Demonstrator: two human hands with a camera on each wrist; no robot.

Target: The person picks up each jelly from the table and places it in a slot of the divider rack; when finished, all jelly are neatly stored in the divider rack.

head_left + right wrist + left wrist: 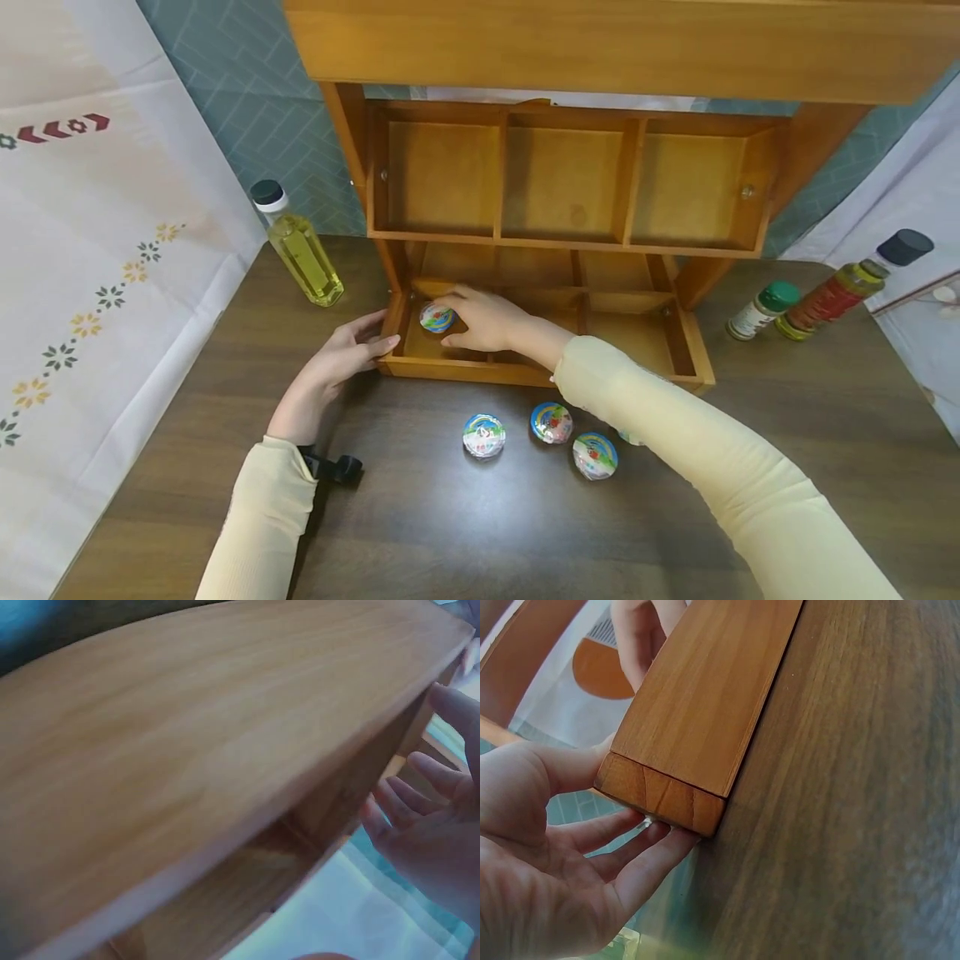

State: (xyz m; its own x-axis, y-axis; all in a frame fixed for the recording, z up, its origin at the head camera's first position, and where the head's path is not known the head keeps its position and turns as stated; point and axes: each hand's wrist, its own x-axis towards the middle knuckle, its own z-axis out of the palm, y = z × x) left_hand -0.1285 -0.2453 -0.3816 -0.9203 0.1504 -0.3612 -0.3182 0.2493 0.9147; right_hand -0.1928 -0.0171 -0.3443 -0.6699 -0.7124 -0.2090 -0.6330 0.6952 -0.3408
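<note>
Our left grip pinches the honey-brown wooden tray at its front left corner; our right grip is spread beside a round, blue-and-white foil-lidded cup in the tray's left compartment. We judge the work early: one cup is in, while three similar foil-lidded cups lie off the tray's front edge on the dark brown wooden table.

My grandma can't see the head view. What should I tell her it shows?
A person's right hand is by a tub in a wooden rack; the left hand grips its left side. More tubs lie on the table, with bottles on both sides.
</note>
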